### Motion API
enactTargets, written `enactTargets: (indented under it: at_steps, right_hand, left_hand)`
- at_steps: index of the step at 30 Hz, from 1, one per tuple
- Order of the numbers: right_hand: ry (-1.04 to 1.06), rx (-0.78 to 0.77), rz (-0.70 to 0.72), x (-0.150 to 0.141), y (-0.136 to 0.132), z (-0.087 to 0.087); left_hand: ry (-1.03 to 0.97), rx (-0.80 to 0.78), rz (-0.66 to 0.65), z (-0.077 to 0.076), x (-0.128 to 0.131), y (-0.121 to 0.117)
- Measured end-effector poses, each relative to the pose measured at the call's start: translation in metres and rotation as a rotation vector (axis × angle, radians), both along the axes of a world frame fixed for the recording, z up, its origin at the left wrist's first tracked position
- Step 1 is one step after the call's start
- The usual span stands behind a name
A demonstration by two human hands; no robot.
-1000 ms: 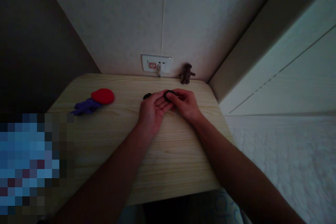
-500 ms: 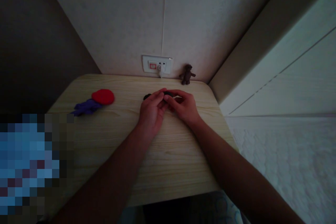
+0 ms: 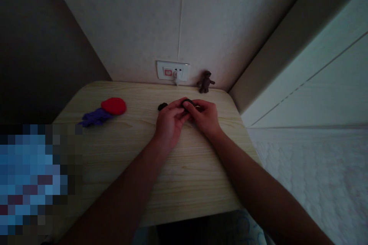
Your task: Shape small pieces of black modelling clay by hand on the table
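Note:
Both hands meet over the far middle of a light wooden table [image 3: 178, 176]. My left hand [image 3: 169, 122] and my right hand [image 3: 205, 116] are closed together on a small black ring-shaped thing [image 3: 187, 102], pinched between their fingertips. Most of it is hidden by the fingers. Another small black piece [image 3: 162, 106] lies on the table just left of my left hand.
A red round thing [image 3: 114, 105] and a purple piece [image 3: 93, 117] lie at the table's left. A small brown bear figure [image 3: 205, 81] stands by the wall, next to a socket plate [image 3: 171, 70]. A white quilted bed [image 3: 316, 176] runs along the right.
My left hand, lying palm up a second ago, has turned over and closed on the black ring together with my right hand. Both hands have shifted slightly right.

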State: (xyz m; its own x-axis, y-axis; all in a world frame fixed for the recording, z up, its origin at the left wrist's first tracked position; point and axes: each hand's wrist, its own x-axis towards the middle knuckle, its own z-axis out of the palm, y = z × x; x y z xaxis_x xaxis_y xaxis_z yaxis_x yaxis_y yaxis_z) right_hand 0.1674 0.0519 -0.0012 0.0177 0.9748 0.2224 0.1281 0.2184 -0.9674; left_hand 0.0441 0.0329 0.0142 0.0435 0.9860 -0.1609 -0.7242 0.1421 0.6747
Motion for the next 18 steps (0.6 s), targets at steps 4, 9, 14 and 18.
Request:
enactTargets:
  at_steps: [4, 9, 14, 18]
  right_hand:
    - [0.034, -0.047, 0.047, 0.0009, 0.0013, -0.0007]
    - [0.077, -0.064, 0.093, 0.0018, 0.0014, 0.0019]
    - [0.051, -0.047, 0.108, 0.0018, 0.0008, 0.0020]
    - [0.026, -0.037, 0.118, 0.0010, 0.0004, 0.0003]
  left_hand:
    - [0.011, -0.024, 0.018, 0.0016, -0.0013, -0.0011]
    - [0.023, -0.037, 0.032, 0.0026, -0.0027, -0.0016]
    - [0.027, -0.072, 0.053, 0.0048, -0.0039, -0.0013]
    - [0.027, -0.052, 0.051, 0.0033, -0.0037, -0.0008]
